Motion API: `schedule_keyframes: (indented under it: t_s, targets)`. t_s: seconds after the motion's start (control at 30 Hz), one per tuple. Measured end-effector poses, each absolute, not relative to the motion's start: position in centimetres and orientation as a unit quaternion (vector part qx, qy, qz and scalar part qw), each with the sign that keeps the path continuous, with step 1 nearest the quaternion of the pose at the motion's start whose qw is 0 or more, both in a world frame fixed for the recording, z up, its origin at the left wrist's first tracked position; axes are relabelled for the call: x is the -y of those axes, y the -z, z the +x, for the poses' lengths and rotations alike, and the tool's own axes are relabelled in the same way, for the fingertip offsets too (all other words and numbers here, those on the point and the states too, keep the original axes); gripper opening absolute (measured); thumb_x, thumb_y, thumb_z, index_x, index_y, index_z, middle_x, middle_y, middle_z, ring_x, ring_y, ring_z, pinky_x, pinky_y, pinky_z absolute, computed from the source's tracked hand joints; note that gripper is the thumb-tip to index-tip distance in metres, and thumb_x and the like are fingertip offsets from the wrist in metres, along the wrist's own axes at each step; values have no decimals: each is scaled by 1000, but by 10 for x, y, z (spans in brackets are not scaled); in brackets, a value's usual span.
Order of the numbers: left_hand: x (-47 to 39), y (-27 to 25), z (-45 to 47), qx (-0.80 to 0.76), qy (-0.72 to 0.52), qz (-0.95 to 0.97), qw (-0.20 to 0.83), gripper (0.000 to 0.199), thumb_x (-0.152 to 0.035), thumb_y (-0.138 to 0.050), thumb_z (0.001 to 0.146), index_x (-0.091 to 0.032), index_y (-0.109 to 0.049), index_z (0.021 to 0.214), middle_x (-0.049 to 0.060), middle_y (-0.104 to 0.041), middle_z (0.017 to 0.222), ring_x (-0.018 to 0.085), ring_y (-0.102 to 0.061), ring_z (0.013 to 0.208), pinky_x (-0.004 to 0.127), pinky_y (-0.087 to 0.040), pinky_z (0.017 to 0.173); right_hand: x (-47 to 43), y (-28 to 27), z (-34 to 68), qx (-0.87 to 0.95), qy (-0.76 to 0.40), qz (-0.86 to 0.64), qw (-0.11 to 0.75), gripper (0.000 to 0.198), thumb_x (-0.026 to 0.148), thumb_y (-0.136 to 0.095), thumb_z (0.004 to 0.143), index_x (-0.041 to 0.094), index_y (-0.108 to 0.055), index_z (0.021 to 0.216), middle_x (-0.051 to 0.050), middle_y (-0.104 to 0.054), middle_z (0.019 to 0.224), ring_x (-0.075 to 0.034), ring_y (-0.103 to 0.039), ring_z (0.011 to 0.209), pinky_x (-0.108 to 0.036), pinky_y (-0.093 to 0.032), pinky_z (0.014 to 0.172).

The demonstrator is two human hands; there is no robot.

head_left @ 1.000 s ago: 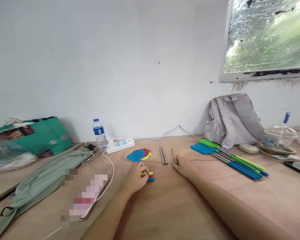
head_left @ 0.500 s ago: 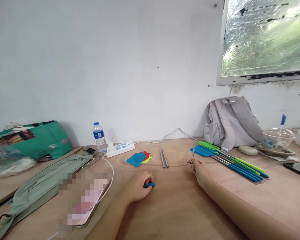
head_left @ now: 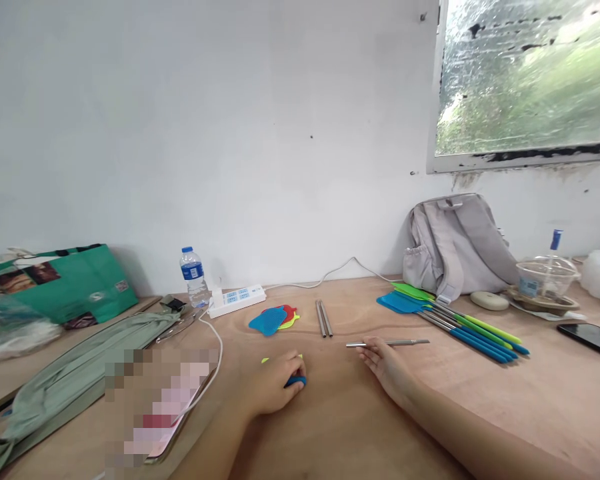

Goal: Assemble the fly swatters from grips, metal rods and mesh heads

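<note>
between hands (head_left: 279,381) (head_left: 391,373), tabletop (head_left: 333,393) gap, rod (head_left: 405,343) ends protruding

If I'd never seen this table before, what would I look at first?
Probably the two hands in the middle: the right hand holds a metal rod sideways, and the left hand holds a blue tube. Next might come the bright swatters on the right, in front of the backpack. The green bag stands out at far left.

Pic's bright w/ glare @ window (head_left: 525,87) (edges stretched).
</note>
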State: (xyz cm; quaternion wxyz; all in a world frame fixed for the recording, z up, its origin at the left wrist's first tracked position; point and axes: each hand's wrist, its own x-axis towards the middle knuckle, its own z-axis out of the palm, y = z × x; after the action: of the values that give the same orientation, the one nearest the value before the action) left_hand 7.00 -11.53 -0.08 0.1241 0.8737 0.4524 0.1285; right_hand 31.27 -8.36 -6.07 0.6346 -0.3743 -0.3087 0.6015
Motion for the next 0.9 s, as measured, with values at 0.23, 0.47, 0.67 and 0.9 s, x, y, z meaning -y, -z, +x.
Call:
schedule_keyframes:
  t_s: [0.23, 0.47, 0.67, 0.9]
  targets:
    - [121, 2, 90, -428, -184, 879, 105, 21, -29, -33, 85, -22, -51, 92, 4, -57, 92, 17, -50, 84, 28, -36, 73, 107, 34, 305, 419, -712, -264, 498, 34, 42, -43, 76, 15, -60, 64, -5, -60, 66, -17, -60, 65, -29, -44, 65]
    - [128, -2, 98, -409, -181, 887, 115, 22, -29, -32, 87, -23, -51, 97, 2, -59, 94, 17, -52, 85, 26, -36, 71, 110, 34, 301, 452, -714, -196, 497, 27, 37, -44, 75, 17, -60, 68, -3, -60, 68, -17, -58, 67, -29, -42, 67]
    - [128, -1, 99, -371, -203, 904, 69, 26, -31, -31, 88, -23, -52, 101, 1, -62, 97, 15, -56, 85, 26, -37, 75, 111, 30, 301, 463, -696, -213, 506, 23, 35, -46, 73, 17, -57, 66, -2, -58, 64, -16, -58, 63, -29, -41, 64]
    - [125, 3, 103, -332, -301, 894, 12, 19, -30, -46, 83, -23, -58, 95, 0, -67, 88, 12, -60, 79, 23, -40, 70, 111, 31, 297, 527, -677, -207, 470, 19, 36, -47, 73, 18, -53, 72, -1, -56, 60, -15, -55, 59, -30, -39, 64]
